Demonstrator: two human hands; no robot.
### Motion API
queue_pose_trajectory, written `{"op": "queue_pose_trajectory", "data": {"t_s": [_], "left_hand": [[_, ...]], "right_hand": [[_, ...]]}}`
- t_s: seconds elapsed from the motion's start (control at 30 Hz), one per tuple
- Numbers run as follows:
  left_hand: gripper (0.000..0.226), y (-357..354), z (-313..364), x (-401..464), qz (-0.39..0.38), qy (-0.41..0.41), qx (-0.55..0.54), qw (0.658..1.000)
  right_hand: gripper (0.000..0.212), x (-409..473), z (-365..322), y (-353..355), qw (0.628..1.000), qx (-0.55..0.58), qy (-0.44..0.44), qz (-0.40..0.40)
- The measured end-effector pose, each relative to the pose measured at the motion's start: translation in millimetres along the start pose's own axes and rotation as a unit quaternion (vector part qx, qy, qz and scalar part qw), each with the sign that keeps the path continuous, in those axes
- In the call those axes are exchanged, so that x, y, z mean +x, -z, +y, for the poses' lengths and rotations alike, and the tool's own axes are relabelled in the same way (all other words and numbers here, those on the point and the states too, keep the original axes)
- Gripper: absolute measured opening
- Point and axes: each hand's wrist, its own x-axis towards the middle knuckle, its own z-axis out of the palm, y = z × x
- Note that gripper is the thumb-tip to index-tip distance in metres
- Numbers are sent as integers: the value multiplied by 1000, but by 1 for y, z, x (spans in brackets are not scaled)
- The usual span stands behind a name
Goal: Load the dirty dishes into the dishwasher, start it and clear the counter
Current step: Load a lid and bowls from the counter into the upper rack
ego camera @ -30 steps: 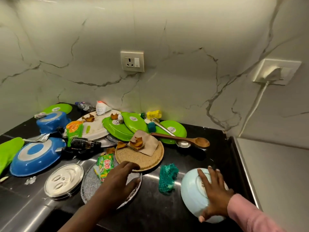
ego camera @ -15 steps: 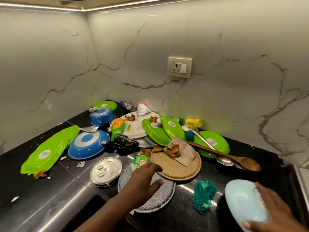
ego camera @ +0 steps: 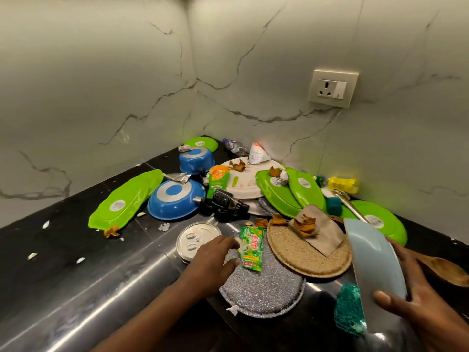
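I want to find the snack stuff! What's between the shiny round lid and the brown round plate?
In the head view, a green sachet lies between the steel lid and the brown plate, on a grey speckled plate; the left hand reaches there.

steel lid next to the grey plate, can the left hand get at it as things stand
Probably yes. The left hand holds nothing and rests at the grey plate, right beside the steel lid. Nothing lies on the lid or between it and the fingers.

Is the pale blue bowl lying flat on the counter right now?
No: the right hand holds the pale blue bowl tilted on edge, above the counter.
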Motion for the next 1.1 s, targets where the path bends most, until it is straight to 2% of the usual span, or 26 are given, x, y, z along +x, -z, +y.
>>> {"op": "queue_pose_trajectory", "data": {"t_s": [0.07, 0.13, 0.23, 0.37, 0.47, 0.57, 0.63, 0.73, 0.8, 0.9, 0.97, 1.03, 1.1], "left_hand": [[32, 11, -18, -5, 13, 34, -9, 999], [28, 23, -36, -9, 32, 65, -4, 997], [22, 40, -66, -6, 62, 111, -10, 992], [25, 58, -106, -2, 79, 162, -17, 984], [46, 66, -128, 5, 32, 160, 0, 987], [77, 69, -138, 20, -18, 118, 24, 993], [102, 65, -143, 32, -90, 79, 67, 991], [129, 47, -146, 48, -210, 33, 132, 968], [127, 34, -147, 61, -251, 19, 146, 957], [120, 28, -150, 67, -263, 20, 139, 955], [127, 25, -154, 68, -291, -8, 164, 942], [136, 22, -158, 66, -312, -23, 195, 929], [136, 24, -160, 65, -299, -22, 203, 932]], "right_hand": [[90, 12, -4, -15, 1000, 29, 11, 1], [84, 23, -6, -27, 999, 39, 13, 1], [90, 35, -7, -43, 998, 57, 21, -2], [92, 38, -14, -68, 996, 91, 11, 17], [89, 42, -16, -89, 995, 95, 0, 31], [90, 45, -18, -106, 995, 86, -8, 42], [89, 45, -21, -119, 995, 83, -14, 51], [88, 44, -28, -141, 994, 83, -27, 65], [96, 41, -31, -152, 994, 75, -32, 78], [107, 30, -36, -165, 992, 81, -45, 86], [117, 12, -37, -171, 988, 89, -55, 111], [117, -5, -41, -178, 986, 92, -61, 124], [113, -21, -42, -181, 987, 74, -62, 125]]}}
